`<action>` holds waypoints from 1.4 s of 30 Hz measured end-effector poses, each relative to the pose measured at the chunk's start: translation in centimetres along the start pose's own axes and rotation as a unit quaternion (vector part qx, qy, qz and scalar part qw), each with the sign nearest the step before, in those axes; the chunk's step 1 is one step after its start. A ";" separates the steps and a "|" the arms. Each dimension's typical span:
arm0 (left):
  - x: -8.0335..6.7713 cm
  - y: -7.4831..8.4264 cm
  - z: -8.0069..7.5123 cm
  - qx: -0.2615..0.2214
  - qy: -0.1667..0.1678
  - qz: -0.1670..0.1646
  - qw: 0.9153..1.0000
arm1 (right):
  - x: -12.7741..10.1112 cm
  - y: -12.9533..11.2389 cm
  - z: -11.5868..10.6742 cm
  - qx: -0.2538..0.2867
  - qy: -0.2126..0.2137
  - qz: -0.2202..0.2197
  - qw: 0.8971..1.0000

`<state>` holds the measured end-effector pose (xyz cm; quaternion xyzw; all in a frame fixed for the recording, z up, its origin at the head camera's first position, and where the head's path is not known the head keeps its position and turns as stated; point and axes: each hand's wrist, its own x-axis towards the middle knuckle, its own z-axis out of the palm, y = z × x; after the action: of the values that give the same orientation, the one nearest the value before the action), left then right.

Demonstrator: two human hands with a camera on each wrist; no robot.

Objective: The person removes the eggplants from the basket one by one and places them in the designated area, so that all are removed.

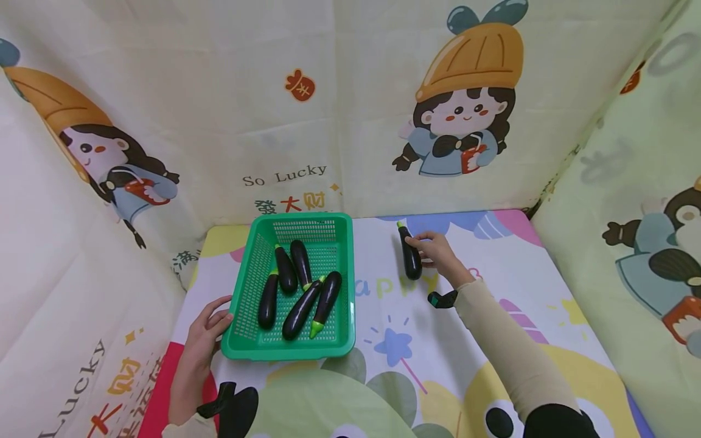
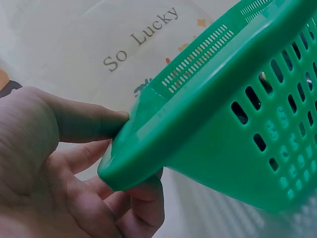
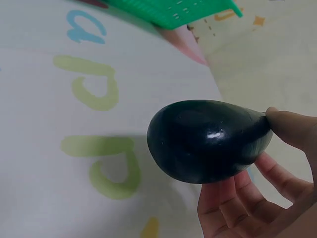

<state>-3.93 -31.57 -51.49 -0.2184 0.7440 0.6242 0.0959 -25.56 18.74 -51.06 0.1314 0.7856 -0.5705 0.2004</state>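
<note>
A green plastic basket (image 1: 339, 286) stands on the printed table cloth and holds several dark purple eggplants (image 1: 300, 309) with green stems. My left hand (image 1: 210, 325) grips the basket's near left corner (image 2: 129, 153), thumb on the rim and fingers curled under it. To the right of the basket lies one more eggplant (image 1: 410, 255), and my right hand (image 1: 435, 250) holds it with the thumb on one side and the fingers curled round the other. In the right wrist view its rounded dark end (image 3: 208, 141) faces the camera.
Cartoon-printed cloth walls (image 1: 339, 103) close in the table at the back, left and right. The cloth-covered table (image 1: 416, 340) stretches right of the basket towards the front edge.
</note>
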 end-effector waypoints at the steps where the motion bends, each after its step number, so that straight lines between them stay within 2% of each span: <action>1: 0.0 0.0 0.0 0.001 -0.001 0.001 1.000 | 0.0 0.2 0.1 0.001 -0.002 0.006 1.000; 12: 0.1 -0.1 0.0 -0.008 -0.002 0.015 1.000 | 0.7 1.3 1.9 0.008 -0.010 0.033 0.999; 19: 0.1 -0.1 0.1 -0.011 0.000 0.008 1.000 | 0.9 1.6 3.2 0.008 -0.018 0.047 0.999; 26: 0.0 -0.1 0.2 -0.012 0.003 0.006 1.000 | 0.8 2.0 4.1 0.001 -0.005 0.028 1.000; 31: -0.1 -0.2 0.2 -0.006 0.010 0.001 1.000 | 0.6 1.8 4.6 -0.046 0.010 -0.003 0.999; 37: -0.2 -0.1 0.3 -0.009 0.013 0.008 1.000 | 0.9 2.0 5.1 -0.126 0.042 -0.018 0.991; 42: -0.4 -0.1 0.4 -0.007 0.017 -0.005 1.000 | 0.6 1.9 5.2 -0.132 0.041 -0.032 0.990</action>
<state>-3.63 -31.12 -51.47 -0.2332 0.7400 0.6252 0.0846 -24.39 14.41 -54.38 0.1019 0.8651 -0.4623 0.1657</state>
